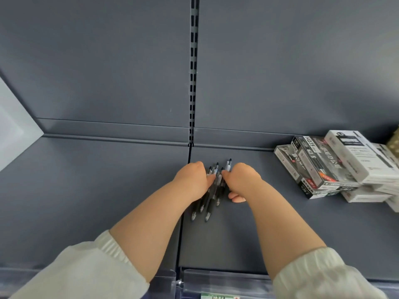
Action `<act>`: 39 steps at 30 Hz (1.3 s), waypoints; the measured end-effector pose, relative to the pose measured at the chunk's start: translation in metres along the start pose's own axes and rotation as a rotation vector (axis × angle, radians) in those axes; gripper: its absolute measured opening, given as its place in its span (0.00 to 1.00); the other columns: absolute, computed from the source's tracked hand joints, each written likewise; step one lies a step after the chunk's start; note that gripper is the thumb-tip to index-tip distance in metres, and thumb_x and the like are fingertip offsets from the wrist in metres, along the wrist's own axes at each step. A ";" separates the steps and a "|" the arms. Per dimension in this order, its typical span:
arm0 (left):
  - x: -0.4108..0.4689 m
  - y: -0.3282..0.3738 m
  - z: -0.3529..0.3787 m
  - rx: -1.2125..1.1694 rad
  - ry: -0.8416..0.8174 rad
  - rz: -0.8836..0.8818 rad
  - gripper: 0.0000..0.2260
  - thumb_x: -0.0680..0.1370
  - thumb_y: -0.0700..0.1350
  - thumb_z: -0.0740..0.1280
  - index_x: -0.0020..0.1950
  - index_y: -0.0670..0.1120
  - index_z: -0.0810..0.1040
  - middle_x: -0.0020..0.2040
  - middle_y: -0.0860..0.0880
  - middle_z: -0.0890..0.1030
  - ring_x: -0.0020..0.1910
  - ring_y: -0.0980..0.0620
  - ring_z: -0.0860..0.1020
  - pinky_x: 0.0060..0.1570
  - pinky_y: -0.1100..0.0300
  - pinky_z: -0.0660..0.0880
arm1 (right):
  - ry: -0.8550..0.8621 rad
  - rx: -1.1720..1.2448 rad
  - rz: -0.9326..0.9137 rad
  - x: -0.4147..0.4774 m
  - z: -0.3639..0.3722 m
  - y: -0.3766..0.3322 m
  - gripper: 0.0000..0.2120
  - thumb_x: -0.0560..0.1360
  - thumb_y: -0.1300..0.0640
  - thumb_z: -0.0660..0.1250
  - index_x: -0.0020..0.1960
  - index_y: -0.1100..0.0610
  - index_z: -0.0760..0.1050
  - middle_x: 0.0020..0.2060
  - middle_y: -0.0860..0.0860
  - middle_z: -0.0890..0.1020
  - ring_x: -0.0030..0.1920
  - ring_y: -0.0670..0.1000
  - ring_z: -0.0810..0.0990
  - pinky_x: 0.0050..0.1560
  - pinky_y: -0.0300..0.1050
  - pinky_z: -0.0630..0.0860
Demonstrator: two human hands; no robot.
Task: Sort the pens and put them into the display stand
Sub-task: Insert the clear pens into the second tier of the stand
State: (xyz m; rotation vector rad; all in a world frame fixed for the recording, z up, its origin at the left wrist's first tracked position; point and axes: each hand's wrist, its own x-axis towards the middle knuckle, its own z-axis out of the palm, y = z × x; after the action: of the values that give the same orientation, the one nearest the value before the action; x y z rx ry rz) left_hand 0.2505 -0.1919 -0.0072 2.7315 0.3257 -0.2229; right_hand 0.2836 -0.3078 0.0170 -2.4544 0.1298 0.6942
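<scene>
Both hands close on one bundle of pens point(212, 198): left hand point(191, 180) curled over its left side, right hand point(241, 180) curled against its right side, thumb on the barrels.

- Pens: black and clear, lying on the dark grey shelf point(259, 223) near its centre seam. Long axis runs near to far, leaning slightly right at the far end. Writing tips point near; clicker ends point far and stick out past the knuckles.
- Hidden: the middle of the bundle is covered by both hands, so the count cannot be told. Only the fingertips point(236, 199) of the right hand show, below the palm.
- Boxes point(319, 167): black-and-white stack at far right, well apart from the pens, cut off by the frame edge; most print too small to read.
- Slotted upright point(193, 61): on the back wall, straight behind the pens.
- Clear label strip point(216, 283): along the near edge, partly covered by the pale sleeves point(86, 272).
</scene>
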 end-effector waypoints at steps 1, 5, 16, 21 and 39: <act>0.000 -0.001 0.000 0.003 -0.011 -0.004 0.19 0.80 0.55 0.58 0.36 0.43 0.67 0.30 0.46 0.69 0.30 0.49 0.67 0.29 0.57 0.63 | -0.012 0.051 0.000 0.001 -0.002 0.001 0.16 0.80 0.53 0.58 0.39 0.63 0.70 0.30 0.58 0.78 0.26 0.54 0.78 0.31 0.45 0.79; -0.002 0.002 0.003 0.004 -0.025 -0.028 0.18 0.81 0.55 0.55 0.57 0.40 0.70 0.48 0.44 0.74 0.46 0.46 0.74 0.39 0.57 0.67 | -0.011 0.113 -0.040 0.002 -0.005 0.006 0.12 0.77 0.57 0.60 0.38 0.63 0.70 0.31 0.56 0.78 0.28 0.54 0.80 0.34 0.46 0.80; 0.000 0.011 -0.014 0.051 -0.177 -0.050 0.07 0.80 0.45 0.58 0.48 0.41 0.66 0.36 0.48 0.69 0.32 0.52 0.67 0.27 0.61 0.61 | 0.024 0.043 -0.093 -0.003 -0.003 0.008 0.13 0.74 0.55 0.62 0.34 0.61 0.70 0.24 0.56 0.78 0.23 0.53 0.76 0.32 0.42 0.78; -0.001 0.006 -0.020 0.012 -0.171 0.002 0.08 0.81 0.45 0.54 0.49 0.42 0.68 0.36 0.49 0.67 0.36 0.50 0.67 0.29 0.60 0.61 | 0.045 0.044 -0.104 -0.007 -0.004 0.009 0.14 0.74 0.54 0.62 0.33 0.60 0.70 0.25 0.54 0.77 0.22 0.51 0.74 0.31 0.40 0.77; -0.085 -0.036 -0.072 -0.927 0.451 0.204 0.06 0.81 0.45 0.59 0.53 0.54 0.73 0.44 0.58 0.82 0.29 0.64 0.74 0.37 0.68 0.71 | 0.290 0.404 -0.554 -0.080 0.007 -0.019 0.16 0.75 0.60 0.65 0.57 0.43 0.67 0.36 0.45 0.80 0.32 0.45 0.81 0.31 0.40 0.72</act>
State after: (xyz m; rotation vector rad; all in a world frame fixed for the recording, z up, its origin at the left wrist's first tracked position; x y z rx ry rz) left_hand 0.1672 -0.1480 0.0626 1.8371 0.1914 0.4922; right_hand 0.2164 -0.2934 0.0626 -2.0413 -0.2671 0.0577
